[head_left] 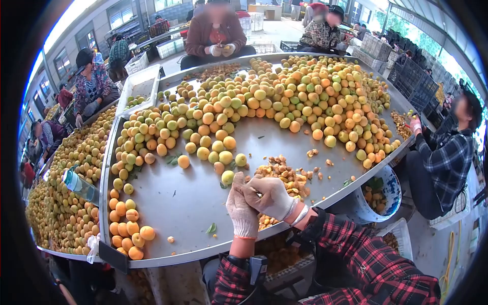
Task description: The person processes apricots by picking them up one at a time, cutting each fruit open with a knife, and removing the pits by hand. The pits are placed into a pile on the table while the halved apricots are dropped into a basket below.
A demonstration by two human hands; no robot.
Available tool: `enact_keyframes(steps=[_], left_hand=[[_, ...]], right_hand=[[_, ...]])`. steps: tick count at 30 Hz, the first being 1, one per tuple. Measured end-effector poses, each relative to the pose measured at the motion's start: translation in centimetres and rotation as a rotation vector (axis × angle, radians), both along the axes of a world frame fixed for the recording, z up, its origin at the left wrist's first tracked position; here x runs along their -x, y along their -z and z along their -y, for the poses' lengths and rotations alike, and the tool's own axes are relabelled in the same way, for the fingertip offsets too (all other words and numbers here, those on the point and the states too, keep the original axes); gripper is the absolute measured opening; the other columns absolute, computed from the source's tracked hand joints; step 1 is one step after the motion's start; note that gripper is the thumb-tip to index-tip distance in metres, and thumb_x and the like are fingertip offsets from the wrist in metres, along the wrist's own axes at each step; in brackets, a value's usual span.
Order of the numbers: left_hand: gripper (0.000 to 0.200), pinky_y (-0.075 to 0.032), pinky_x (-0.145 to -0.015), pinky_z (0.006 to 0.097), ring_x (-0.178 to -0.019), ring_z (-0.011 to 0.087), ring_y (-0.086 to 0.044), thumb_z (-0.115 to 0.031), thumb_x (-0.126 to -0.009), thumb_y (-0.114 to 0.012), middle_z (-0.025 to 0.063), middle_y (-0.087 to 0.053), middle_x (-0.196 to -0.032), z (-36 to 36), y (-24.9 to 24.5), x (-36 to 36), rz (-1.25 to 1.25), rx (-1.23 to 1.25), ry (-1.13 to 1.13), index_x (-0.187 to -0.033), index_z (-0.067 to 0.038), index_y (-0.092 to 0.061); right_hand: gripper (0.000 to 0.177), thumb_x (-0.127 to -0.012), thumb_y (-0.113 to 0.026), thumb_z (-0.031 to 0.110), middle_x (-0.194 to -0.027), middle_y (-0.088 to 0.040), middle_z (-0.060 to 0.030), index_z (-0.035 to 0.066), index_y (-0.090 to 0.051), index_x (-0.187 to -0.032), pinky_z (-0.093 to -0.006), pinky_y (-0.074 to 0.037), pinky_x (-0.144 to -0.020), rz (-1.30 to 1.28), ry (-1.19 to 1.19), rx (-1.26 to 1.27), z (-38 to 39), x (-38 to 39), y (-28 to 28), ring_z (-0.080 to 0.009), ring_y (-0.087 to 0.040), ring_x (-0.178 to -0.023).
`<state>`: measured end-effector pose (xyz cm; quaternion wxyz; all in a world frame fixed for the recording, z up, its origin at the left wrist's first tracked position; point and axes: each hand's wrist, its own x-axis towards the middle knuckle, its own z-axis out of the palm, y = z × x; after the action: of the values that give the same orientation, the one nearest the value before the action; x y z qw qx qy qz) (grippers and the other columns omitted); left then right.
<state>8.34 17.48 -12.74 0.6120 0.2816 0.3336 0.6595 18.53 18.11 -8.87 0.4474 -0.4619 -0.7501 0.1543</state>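
My left hand (241, 206), in a pale work glove, is closed at the front of the metal table (195, 211). Its fingers meet those of my right hand (272, 197), also gloved and closed. What lies between the fingertips is too small and covered to name. Right behind and beside the hands lies a heap of split fruit pieces and pits (284, 175). A yellow-green apricot (227, 177) rests just beyond my left fingertips. Many whole apricots (254, 96) are piled across the far part of the table.
Larger orange apricots (131, 227) sit in the left front corner. A white bucket (386, 195) stands off the right edge. A bottle (81, 187) lies on fruit at left. A white tray (140, 89) is at back left. Several people sit around the tables.
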Motion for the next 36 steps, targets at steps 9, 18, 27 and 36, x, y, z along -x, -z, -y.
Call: enact_keyframes(steps=[9, 18, 27, 36], left_hand=[[0.031, -0.051, -0.089, 0.0314, -0.102, 0.018, -0.063, -0.013, -0.097, -0.057, 0.0104, -0.065, -0.116, -1.2, 2.6, 0.5, -0.05, 0.058, 0.068, -0.124, 0.0, -0.06], [0.034, -0.052, -0.089, 0.0326, -0.107, 0.026, -0.065, -0.008, -0.083, -0.068, 0.0125, -0.066, -0.118, -1.9, 5.5, 0.9, 0.138, -0.001, 0.172, -0.116, -0.001, -0.063], [0.042, -0.052, -0.079, 0.0287, -0.09, 0.0161, -0.063, -0.031, -0.1, -0.058, 0.0088, -0.066, -0.105, 0.8, -0.2, 0.6, -0.171, -0.056, 0.021, -0.128, 0.001, -0.056], [0.073, -0.054, -0.06, 0.0417, -0.07, 0.0351, -0.068, -0.044, -0.086, -0.067, 0.02, -0.067, -0.088, 2.2, -3.9, 1.3, -1.298, -0.582, -0.196, -0.135, 0.005, -0.047]], right_hand=[[0.024, -0.082, -0.069, 0.025, -0.065, -0.059, -0.0133, 0.009, -0.057, -0.069, -0.0432, -0.048, -0.057, 0.244, -0.032, -0.133, -0.3, -0.2, -1.5, -0.0353, -0.061, -0.064], [0.021, -0.083, -0.068, 0.026, -0.065, -0.058, -0.0122, 0.01, -0.06, -0.071, -0.0452, -0.048, -0.059, 0.28, -0.109, -0.193, 0.0, -0.1, -2.3, -0.0348, -0.062, -0.065], [0.022, -0.093, -0.066, 0.027, -0.075, -0.065, -0.0165, 0.006, -0.068, -0.088, -0.0321, -0.049, -0.06, 0.031, 0.076, 0.094, -0.3, 0.0, 1.4, -0.0299, -0.065, -0.068], [0.038, -0.093, -0.053, 0.011, -0.106, -0.067, -0.0202, 0.006, -0.052, -0.131, -0.0375, -0.056, -0.076, 0.258, -0.154, 0.361, -0.3, -3.5, 0.5, -0.0328, -0.068, -0.089]])
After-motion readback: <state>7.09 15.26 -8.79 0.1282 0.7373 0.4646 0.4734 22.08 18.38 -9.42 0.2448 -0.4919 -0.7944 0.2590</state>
